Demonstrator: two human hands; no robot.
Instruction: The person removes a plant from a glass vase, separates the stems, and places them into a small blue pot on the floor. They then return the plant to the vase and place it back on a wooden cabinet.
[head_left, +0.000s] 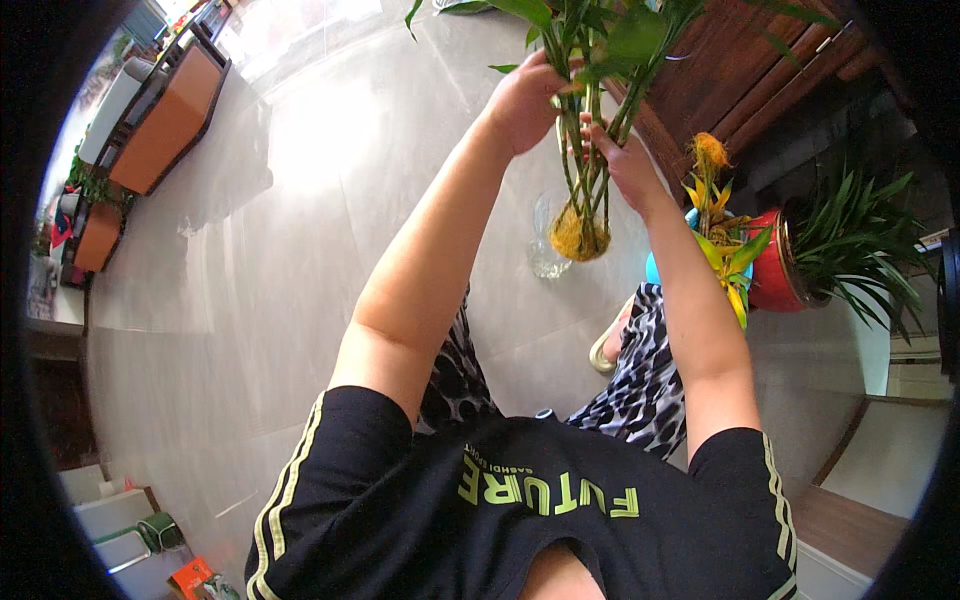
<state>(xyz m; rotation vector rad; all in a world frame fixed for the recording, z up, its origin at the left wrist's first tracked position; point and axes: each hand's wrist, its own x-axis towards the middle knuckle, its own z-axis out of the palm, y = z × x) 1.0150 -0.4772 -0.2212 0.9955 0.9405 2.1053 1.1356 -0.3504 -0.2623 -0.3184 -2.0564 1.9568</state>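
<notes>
A bunch of lucky bamboo hangs upright before me, its green leaves at the top of the view and a ball of orange-yellow roots at its lower end. My left hand is closed around the stems just below the leaves. Lower on the same stems, my right hand grips with thumb and fingers, partly hidden by them. Close to the roots in the view, a clear glass vase stands on the floor, partly hidden behind them.
To the right, yellow-green leaves and another root ball rise from a light-blue container. Beside it a red pot holds a leafy plant. Dark wooden furniture stands at upper right. Orange-fronted furniture lines the far left.
</notes>
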